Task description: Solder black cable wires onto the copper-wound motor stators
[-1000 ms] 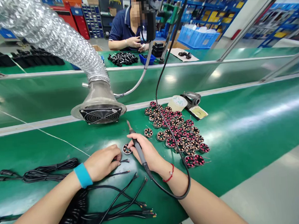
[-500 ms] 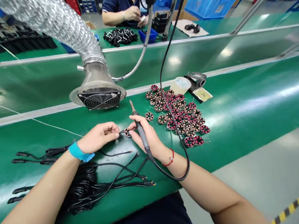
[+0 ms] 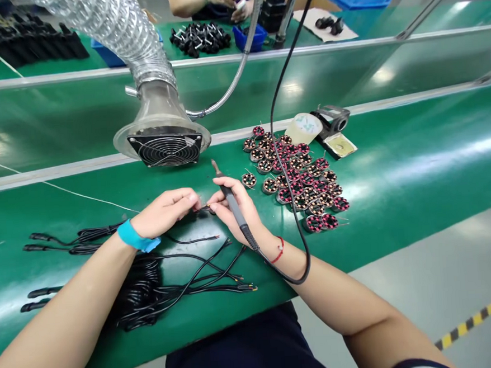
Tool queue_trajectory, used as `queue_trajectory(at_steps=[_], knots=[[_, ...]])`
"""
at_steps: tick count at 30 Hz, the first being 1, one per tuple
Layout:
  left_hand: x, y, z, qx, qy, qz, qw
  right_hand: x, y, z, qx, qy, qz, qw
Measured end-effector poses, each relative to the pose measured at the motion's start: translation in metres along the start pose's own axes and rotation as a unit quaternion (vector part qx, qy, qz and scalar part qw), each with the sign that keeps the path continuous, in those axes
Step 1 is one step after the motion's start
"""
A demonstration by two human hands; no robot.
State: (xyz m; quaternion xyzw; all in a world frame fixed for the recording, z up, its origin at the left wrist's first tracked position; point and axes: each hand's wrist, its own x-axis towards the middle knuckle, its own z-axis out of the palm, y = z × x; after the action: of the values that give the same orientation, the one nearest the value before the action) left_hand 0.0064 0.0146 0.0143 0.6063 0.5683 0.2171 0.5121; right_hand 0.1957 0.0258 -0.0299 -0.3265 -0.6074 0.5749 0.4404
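Note:
My left hand [image 3: 167,213], wearing a blue wrist band [image 3: 136,236], is closed in a pinch on the end of a black cable. Across my right hand [image 3: 250,220] lies a soldering iron [image 3: 234,207], gripped with its tip pointing up and away. The thumb and forefinger of that hand also meet at a small wound coil [image 3: 209,208], close to my left fingertips; the fingers hide most of it. Black cables [image 3: 141,286] with bare coloured wire ends lie below my hands. Right of my hands are rows of round coils [image 3: 295,175] with pink or copper-coloured segments.
A fume extractor [image 3: 169,147] on a silver hose hangs just beyond my hands. The iron's black lead [image 3: 290,192] loops over the coils. Behind them stand a translucent tub [image 3: 304,128] and an iron stand with sponge [image 3: 339,144]. A co-worker's hands [image 3: 232,0] work across the bench.
The view has tipped downward slightly. My left hand has turned more palm-down at the coil, and the coil now shows less between my fingers. The iron remains in my right hand.

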Motion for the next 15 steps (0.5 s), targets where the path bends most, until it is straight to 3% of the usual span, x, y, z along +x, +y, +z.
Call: queue_trajectory(at_steps=[10,15], knots=[[0.0016,-0.0029,0.0028,0.066,-0.023,0.04,0.997,0.0,0.0094,0.0005,0.014,-0.021,-0.015,1.0],[0.0005,-0.0012,0.0045,0.023,-0.035,0.022,0.999,-0.0006,0.0098,-0.0005,-0.019,-0.028,-0.035,0.999]])
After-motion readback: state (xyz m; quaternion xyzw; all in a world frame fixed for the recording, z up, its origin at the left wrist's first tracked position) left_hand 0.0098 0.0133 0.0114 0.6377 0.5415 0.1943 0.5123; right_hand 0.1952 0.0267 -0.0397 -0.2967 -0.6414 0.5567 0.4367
